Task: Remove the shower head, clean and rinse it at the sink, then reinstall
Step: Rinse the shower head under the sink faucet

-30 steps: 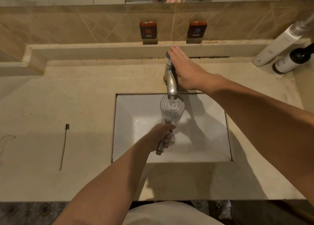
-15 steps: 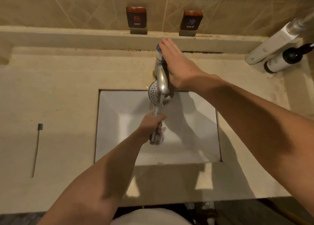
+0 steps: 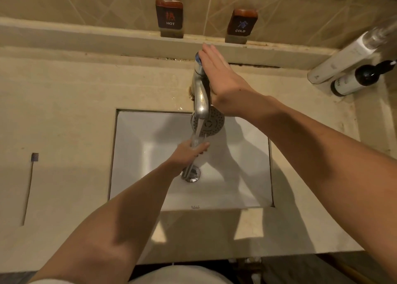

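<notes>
While under tap (image 3: pixel 200 94), shower head (image 3: pixel 211 122) unobstructed.

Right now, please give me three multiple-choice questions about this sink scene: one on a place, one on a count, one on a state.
1. Where does the toothbrush lie?
A. on the counter left of the sink
B. in the sink
C. on the ledge by the bottles

2. How many bottles stand at the right corner?
A. one
B. two
C. four

3. How is the left hand?
A. flat on the counter
B. gripping the shower head handle
C. holding a bottle

Answers: 1 A, it lies on the counter beside the sink; 2 B, a white bottle and a dark-capped bottle; 3 B, its fingers curl round the handle under the faucet.
</notes>
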The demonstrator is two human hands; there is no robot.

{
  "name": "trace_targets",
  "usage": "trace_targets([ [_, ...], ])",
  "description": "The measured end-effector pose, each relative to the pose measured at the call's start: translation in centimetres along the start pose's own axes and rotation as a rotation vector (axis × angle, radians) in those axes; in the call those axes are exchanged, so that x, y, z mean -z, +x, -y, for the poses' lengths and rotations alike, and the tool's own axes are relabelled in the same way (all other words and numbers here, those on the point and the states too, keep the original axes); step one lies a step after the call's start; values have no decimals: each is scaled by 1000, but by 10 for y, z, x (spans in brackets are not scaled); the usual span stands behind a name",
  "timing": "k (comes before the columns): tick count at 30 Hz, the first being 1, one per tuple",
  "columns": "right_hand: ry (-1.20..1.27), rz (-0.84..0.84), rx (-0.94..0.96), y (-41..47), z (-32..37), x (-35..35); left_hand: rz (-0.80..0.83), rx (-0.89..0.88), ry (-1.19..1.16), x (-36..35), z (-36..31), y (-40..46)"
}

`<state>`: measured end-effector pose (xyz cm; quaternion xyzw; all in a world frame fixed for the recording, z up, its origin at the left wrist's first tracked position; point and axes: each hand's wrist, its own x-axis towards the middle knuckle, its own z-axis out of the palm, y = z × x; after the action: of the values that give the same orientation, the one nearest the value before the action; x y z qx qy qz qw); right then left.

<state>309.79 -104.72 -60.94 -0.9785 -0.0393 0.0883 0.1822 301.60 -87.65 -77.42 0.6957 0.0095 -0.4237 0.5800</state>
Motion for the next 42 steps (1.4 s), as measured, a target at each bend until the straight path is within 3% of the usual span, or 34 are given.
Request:
trace_targets([
  [6, -3, -15, 9, 2, -3, -3, 18, 40, -187, 1, 7, 3],
  [11, 8, -38, 41, 0, -4, -3, -115, -14, -140, -2, 13, 18],
  [19, 12, -65, 67, 0, -4, -3, -1, -7, -99, 3, 16, 15],
  [28, 6, -105, 51, -6, 2, -1, 55, 244, -316, -3, 8, -37],
  [32, 5, -136, 50, -13, 6, -6, 79, 378, -307, -7, 1, -62],
  [42, -57, -116, -36, -47, 22, -11, 24, 473, -326, -17, -33, -96],
])
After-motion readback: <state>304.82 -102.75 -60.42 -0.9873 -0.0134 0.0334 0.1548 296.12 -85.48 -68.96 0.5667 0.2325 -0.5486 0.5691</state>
